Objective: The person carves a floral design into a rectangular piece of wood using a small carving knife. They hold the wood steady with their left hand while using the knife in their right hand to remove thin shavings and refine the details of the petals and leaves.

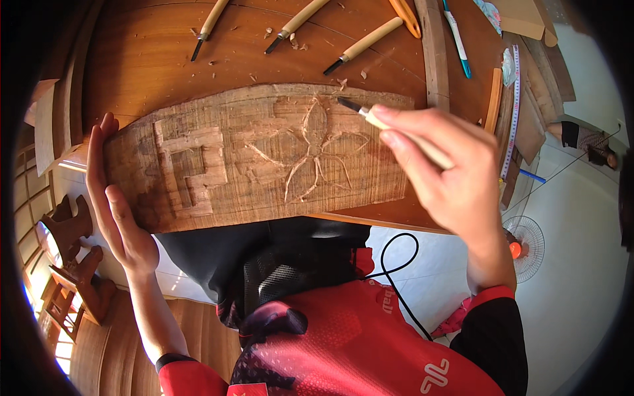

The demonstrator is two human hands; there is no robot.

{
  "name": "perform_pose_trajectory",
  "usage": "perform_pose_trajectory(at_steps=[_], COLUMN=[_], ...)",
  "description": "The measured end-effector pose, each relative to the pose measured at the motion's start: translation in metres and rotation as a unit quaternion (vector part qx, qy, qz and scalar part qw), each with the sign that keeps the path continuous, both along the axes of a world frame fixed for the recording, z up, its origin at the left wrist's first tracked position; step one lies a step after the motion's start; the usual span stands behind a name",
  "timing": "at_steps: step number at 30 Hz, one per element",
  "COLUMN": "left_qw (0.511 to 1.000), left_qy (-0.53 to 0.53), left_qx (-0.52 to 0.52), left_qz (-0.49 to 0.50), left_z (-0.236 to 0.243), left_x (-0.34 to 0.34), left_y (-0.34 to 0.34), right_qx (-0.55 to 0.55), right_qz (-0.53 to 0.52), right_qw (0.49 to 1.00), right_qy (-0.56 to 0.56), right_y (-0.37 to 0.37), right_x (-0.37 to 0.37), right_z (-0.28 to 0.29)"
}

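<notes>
A curved wooden board lies over the table's near edge, carved with a five-petalled flower and, left of it, an angular raised shape. My left hand grips the board's left end, its long fingers along the edge and the thumb by the front face. A wood-carving chisel with a pale wooden handle is pinched in my right hand. The chisel's dark blade points left over the board's upper right, near the top petal. Whether its tip touches the wood I cannot tell.
Beyond the board, several more carving chisels, including one pale-handled chisel, lie among wood chips on the brown table. A wooden strip, a teal-and-white pen and a measuring tape are at the right. A fan stands on the floor.
</notes>
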State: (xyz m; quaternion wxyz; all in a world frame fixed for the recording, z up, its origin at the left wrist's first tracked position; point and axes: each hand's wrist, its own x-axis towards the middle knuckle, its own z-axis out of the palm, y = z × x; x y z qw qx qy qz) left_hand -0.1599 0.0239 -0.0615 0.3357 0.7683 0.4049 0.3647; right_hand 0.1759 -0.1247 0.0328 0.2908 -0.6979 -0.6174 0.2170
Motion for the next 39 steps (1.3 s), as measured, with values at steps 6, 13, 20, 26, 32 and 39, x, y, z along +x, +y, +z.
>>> perform_pose_trajectory(at_steps=[6, 13, 20, 26, 32, 39], left_qw=[1.0, 1.0, 1.0, 1.0, 1.0, 1.0], left_qy=[0.004, -0.006, 0.021, -0.004, 0.011, 0.005], left_qx=[-0.003, -0.004, 0.004, -0.016, -0.027, -0.027], left_qz=[0.0, -0.002, -0.006, 0.002, -0.001, 0.002], left_z=[0.001, -0.001, 0.0, -0.004, 0.006, 0.007], left_x=[0.001, -0.001, -0.006, -0.005, 0.009, -0.006], left_y=[0.0, 0.0, 0.005, 0.004, -0.005, -0.004], right_qx=[-0.045, -0.037, -0.008, -0.034, 0.055, 0.052], right_qz=[0.027, 0.011, -0.015, -0.07, -0.086, -0.062], right_qw=[0.998, 0.999, 0.999, 0.997, 0.994, 0.997], right_qy=[0.019, -0.006, -0.051, 0.001, 0.037, -0.017], right_y=[0.001, -0.001, -0.009, -0.014, -0.019, -0.009], right_x=[-0.003, -0.011, -0.028, -0.036, -0.034, -0.038], right_z=[0.009, 0.011, 0.006, 0.008, -0.007, -0.002])
